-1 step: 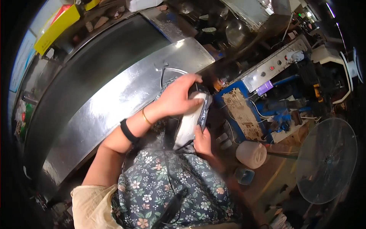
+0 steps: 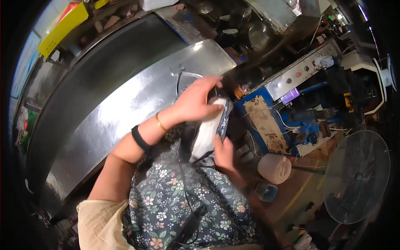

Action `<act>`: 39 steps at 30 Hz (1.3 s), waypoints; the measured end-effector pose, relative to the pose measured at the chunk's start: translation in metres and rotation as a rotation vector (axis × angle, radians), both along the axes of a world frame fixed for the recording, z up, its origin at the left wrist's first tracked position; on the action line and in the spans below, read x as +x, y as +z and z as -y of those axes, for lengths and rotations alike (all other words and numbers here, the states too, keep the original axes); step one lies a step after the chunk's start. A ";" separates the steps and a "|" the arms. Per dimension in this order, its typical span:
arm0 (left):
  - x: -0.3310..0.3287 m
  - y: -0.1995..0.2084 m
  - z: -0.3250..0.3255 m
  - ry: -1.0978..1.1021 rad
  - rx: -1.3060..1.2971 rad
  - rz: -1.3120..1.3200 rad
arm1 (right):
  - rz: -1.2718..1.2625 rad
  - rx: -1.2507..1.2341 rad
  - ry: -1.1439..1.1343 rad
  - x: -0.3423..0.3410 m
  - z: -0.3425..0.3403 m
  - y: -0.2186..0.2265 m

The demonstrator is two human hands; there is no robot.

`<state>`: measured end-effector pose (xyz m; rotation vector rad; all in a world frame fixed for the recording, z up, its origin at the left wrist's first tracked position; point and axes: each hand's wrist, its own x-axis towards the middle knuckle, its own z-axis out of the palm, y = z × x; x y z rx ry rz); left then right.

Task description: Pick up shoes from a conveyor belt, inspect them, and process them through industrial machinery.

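Note:
Held in front of my flowered apron is what looks like a shoe (image 2: 207, 132), its long white underside turned up and a dark rim along its right side. My left hand (image 2: 199, 100) is closed over its far end, thumb on the white face and fingers bent over the dark tip. My right hand (image 2: 223, 151) grips the lower right edge, thumb on the rim, its other fingers mostly hidden. Left of the shoe, a bent metal rod (image 2: 178, 81) stands at the edge of the shiny metal table (image 2: 121, 98).
A dark curved belt (image 2: 125, 50) runs behind the metal table. To the right stand a blue-framed machine (image 2: 264, 125) with a button panel (image 2: 287, 79), a pale plastic jug (image 2: 274, 168) and a round fan (image 2: 357, 177). A yellow box (image 2: 62, 29) sits far left.
My left wrist has risen slightly, and my right hand has shifted a little along the shoe's edge. Both hands keep their hold.

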<state>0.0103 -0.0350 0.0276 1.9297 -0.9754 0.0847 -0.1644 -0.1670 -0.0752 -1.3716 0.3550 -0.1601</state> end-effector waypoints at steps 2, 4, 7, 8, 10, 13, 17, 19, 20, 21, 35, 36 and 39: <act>0.008 0.000 -0.006 0.020 -0.114 -0.394 | -0.005 -0.270 0.105 0.012 0.025 0.026; 0.012 0.012 -0.015 0.008 -0.309 -0.756 | 0.037 -0.175 0.136 0.033 0.032 0.072; -0.005 0.005 -0.031 -0.061 -0.292 -0.784 | -0.076 0.418 0.180 0.044 0.050 0.067; -0.014 -0.006 -0.033 -0.036 -0.266 -0.766 | -0.274 0.575 0.198 0.054 0.039 0.058; -0.021 -0.012 -0.031 -0.013 -0.308 -0.697 | -0.314 0.370 0.171 0.048 0.020 0.050; -0.017 -0.016 -0.028 0.010 -0.283 -0.677 | -0.209 -0.412 0.453 0.060 0.029 0.071; -0.005 -0.028 -0.023 0.109 -0.207 -0.574 | -0.221 -1.248 0.416 0.081 0.003 0.113; 0.000 -0.021 -0.024 0.054 -0.270 -0.760 | -0.250 -1.220 0.454 0.091 0.016 0.111; -0.003 -0.016 -0.027 0.030 -0.287 -0.796 | -0.305 -0.519 0.513 0.091 0.026 0.102; -0.006 -0.011 -0.029 -0.001 -0.305 -0.828 | -0.318 0.180 0.523 0.091 0.039 0.091; -0.028 -0.048 -0.023 0.350 -0.668 -1.057 | 0.063 0.003 0.245 0.056 -0.016 0.051; -0.023 -0.040 -0.031 0.552 -0.302 -0.716 | 0.067 -0.093 0.247 0.055 -0.022 0.054; -0.035 0.009 -0.033 0.592 0.736 0.167 | -0.021 -0.233 0.264 0.046 -0.047 0.077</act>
